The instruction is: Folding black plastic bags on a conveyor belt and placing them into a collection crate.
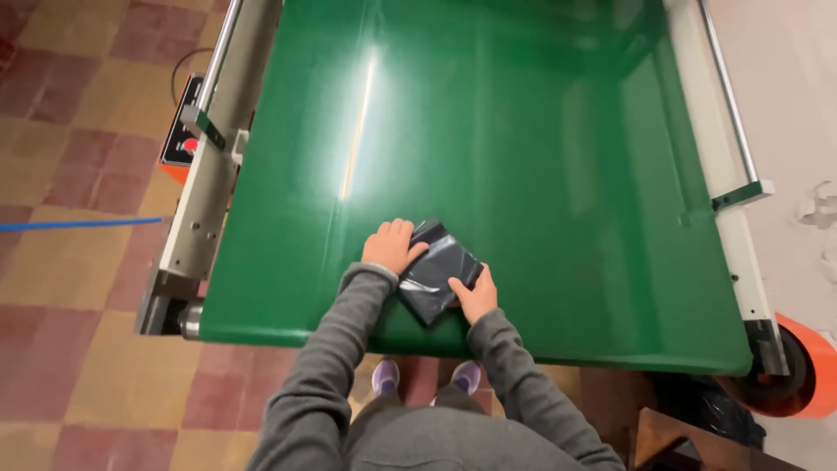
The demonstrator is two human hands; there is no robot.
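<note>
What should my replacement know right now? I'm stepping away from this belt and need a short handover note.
Left hand: fingers curled, pressing the upper left edge of the dark plastic packet.
Right hand: resting on the packet's lower right corner.
The packet lies flat on the green conveyor belt, near the end closest to the person, turned at an angle.
Done: packet is on the belt.
Left: both hands are on it; neither has let go.

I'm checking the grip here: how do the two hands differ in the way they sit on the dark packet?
The left hand is curled, knuckles up, at the dark plastic packet's upper-left edge; the right hand lies flatter at its lower-right edge, fingers pointing inward. The left hand sits farther up the green belt; the right is nearer the person. Both touch the packet and wear grey sleeves.
</note>
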